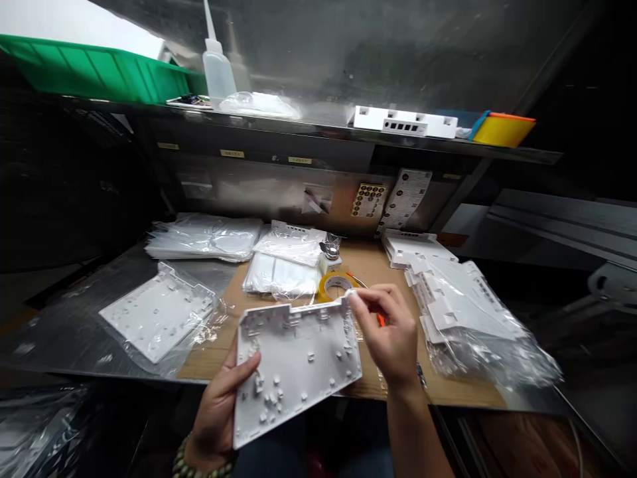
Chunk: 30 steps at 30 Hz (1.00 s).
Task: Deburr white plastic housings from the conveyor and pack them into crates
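Observation:
A white plastic housing panel [303, 365] is tilted up in front of me, its inner side with small clips and posts facing me. My left hand [223, 392] grips its left edge, thumb on the inner face and fingers behind. At the upper right corner my right hand [385, 322] is closed in a pinch. A small white bit [351, 295] shows at those fingertips; whether it is part of the panel or separate, I cannot tell. Just behind the panel lies a roll of yellow tape [337, 284]. An orange object behind my right hand is mostly hidden.
A similar panel [156, 312] lies on plastic film at left. Bagged white housings [462, 299] are stacked at right, and plastic bags [209, 236] at the back left. Cardboard [229, 345] covers the bench middle. The shelf above holds a green bin [99, 73] and a squeeze bottle [219, 73].

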Each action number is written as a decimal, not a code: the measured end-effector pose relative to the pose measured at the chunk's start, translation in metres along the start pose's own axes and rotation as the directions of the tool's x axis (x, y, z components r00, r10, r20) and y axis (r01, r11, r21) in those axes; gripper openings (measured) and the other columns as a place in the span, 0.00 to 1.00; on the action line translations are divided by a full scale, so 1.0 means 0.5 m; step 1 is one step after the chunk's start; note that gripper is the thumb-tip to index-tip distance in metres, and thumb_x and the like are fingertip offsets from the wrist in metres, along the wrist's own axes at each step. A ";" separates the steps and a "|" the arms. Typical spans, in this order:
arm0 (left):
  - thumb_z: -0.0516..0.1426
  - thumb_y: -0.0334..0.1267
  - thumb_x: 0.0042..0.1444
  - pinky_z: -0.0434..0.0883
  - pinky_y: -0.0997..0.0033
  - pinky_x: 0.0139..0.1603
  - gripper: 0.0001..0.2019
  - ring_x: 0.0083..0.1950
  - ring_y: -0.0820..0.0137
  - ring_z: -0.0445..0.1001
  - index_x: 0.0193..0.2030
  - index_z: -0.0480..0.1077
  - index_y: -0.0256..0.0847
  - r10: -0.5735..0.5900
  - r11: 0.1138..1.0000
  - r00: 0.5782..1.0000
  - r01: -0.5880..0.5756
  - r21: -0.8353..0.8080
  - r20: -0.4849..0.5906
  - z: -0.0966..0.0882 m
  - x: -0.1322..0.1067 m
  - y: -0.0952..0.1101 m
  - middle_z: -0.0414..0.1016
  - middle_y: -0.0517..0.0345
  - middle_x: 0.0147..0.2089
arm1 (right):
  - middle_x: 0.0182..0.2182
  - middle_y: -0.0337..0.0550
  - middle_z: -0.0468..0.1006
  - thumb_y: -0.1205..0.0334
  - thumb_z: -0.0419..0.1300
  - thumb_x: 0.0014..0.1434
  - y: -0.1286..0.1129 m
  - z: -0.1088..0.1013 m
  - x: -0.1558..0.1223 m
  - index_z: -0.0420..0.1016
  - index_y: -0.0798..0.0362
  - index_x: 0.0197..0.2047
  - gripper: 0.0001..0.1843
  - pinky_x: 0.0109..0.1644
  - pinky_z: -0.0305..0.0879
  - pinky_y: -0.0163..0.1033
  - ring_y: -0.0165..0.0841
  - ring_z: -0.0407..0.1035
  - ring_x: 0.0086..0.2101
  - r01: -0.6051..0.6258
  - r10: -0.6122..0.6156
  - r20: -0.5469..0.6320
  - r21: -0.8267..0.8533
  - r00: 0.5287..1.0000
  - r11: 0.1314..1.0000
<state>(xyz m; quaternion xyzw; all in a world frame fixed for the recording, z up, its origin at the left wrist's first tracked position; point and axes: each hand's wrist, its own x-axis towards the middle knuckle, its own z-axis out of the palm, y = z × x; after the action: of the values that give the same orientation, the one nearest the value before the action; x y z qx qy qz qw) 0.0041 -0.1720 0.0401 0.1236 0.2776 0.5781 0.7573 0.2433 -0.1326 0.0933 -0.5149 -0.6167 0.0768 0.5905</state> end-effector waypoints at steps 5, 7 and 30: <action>0.62 0.22 0.60 0.75 0.54 0.66 0.45 0.59 0.54 0.80 0.76 0.53 0.66 -0.054 0.998 0.997 0.052 0.035 0.056 0.085 -0.011 -0.040 0.78 0.56 0.64 | 0.38 0.42 0.75 0.69 0.64 0.65 -0.121 0.053 -0.003 0.80 0.52 0.46 0.07 0.38 0.75 0.36 0.29 0.73 0.34 0.230 -0.248 0.095 0.164 0.964 0.959; 0.62 0.23 0.61 0.73 0.56 0.67 0.43 0.61 0.56 0.79 0.75 0.55 0.68 -0.058 0.998 0.996 0.056 0.025 0.073 0.096 -0.013 -0.046 0.76 0.58 0.66 | 0.37 0.42 0.75 0.71 0.64 0.65 -0.126 0.059 -0.001 0.80 0.52 0.46 0.08 0.39 0.76 0.35 0.29 0.74 0.35 0.252 -0.274 0.113 0.176 0.955 0.952; 0.38 0.50 0.75 0.40 0.40 0.78 0.29 0.78 0.51 0.48 0.78 0.50 0.45 0.034 0.977 0.791 0.104 -0.189 0.611 -0.066 0.041 0.111 0.55 0.46 0.77 | 0.41 0.46 0.77 0.44 0.63 0.62 0.162 0.014 0.045 0.84 0.53 0.45 0.21 0.41 0.71 0.42 0.35 0.72 0.34 -0.281 0.280 -0.029 -0.164 0.960 0.946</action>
<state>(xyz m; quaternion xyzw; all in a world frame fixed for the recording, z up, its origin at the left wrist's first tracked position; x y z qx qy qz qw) -0.0556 -0.1403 0.0358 0.2169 -0.0428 0.5191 0.8256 0.2869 -0.0757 0.0491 -0.6448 -0.5401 0.1070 0.5301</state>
